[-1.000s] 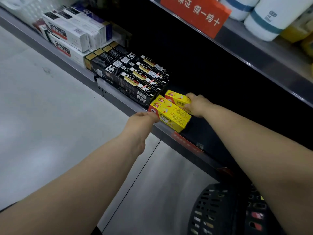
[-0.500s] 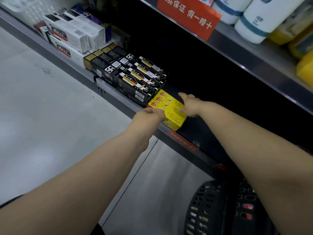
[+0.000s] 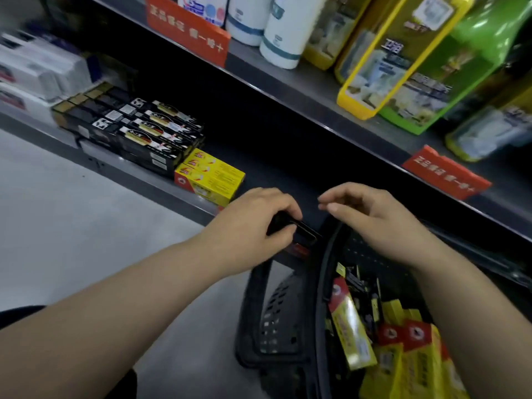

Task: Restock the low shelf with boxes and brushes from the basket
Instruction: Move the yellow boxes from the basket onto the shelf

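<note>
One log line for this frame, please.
left hand: grips basket handle | right hand: empty, over basket | yellow boxes: on low shelf

the low shelf (image 3: 161, 189) runs from the left edge of the frame toward the lower right. at centre left, stacked boxes (image 3: 144, 133) sit at its front edge, with a pair of boxes (image 3: 211, 177) touching them on the right. more boxes (image 3: 37, 70) lie at the upper left. the upper shelf (image 3: 302, 90) crosses above, carrying rolls (image 3: 282, 30) at top centre and packs (image 3: 403, 61) at upper right. the basket (image 3: 276, 318) stands on the floor (image 3: 72, 226) at lower right, before the low shelf, with loose boxes (image 3: 403, 349) in it. the left hand (image 3: 253, 223) holds the basket handle (image 3: 302, 230) at centre; the right hand (image 3: 374, 220) hangs just right of it, above the basket.
</note>
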A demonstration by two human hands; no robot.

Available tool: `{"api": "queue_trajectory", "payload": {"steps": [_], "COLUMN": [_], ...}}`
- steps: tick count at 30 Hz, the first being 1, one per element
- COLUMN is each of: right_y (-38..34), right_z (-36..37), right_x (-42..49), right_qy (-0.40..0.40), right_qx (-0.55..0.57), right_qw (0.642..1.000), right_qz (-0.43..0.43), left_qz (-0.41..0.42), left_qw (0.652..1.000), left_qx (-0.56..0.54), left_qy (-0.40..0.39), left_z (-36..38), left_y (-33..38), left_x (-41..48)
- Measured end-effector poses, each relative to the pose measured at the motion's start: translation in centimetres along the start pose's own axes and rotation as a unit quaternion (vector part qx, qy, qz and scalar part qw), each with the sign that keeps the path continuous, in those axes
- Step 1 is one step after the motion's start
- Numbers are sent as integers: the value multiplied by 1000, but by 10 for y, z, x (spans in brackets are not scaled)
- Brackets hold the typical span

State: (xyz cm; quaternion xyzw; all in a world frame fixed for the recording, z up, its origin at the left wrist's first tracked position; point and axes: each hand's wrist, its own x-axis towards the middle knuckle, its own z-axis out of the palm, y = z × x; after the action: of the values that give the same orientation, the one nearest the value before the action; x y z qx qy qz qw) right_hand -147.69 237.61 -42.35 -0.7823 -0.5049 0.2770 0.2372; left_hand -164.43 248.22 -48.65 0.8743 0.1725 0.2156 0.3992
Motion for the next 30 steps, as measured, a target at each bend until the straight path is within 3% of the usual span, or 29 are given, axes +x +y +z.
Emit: {"api": "queue_trajectory", "payload": {"steps": [6,12,15,17,20,24,27,29,30], "right_y": [84,153,158,158,153,133,110,100,97], "right_z": [-2,65,85,86,81,59,37,29,26], "right_x": [-93,-128,-123,-120,-130,-153,-180,-199,-207], "right_qy": [52,-64,-50,-30,-17,14,69,97,105], "right_qx": [34,-128,-202,-183,-60,14,29,60,93], "right_qw": [989,956,943,946,956,967,975,976,974], "right_qz": [137,255,260,266,288,254,211,185,179], "left_qz": [123,164,156,145,115,60,-19,-132,-196], "left_qw": [987,955,948,946,942,936,953,950,930], "left_qx": [51,160,193,210,236,258,150,-19,-117], "left_qy": [-90,-188,-196,-200,-209,-233,-262,-283,-287], "left_z": [36,71,78,80,81,89,105,119,127], "left_y": [47,67,71,72,76,95,113,122,128], "left_x": [-4,1,3,4,2,-6,-15,-19,-21]}}
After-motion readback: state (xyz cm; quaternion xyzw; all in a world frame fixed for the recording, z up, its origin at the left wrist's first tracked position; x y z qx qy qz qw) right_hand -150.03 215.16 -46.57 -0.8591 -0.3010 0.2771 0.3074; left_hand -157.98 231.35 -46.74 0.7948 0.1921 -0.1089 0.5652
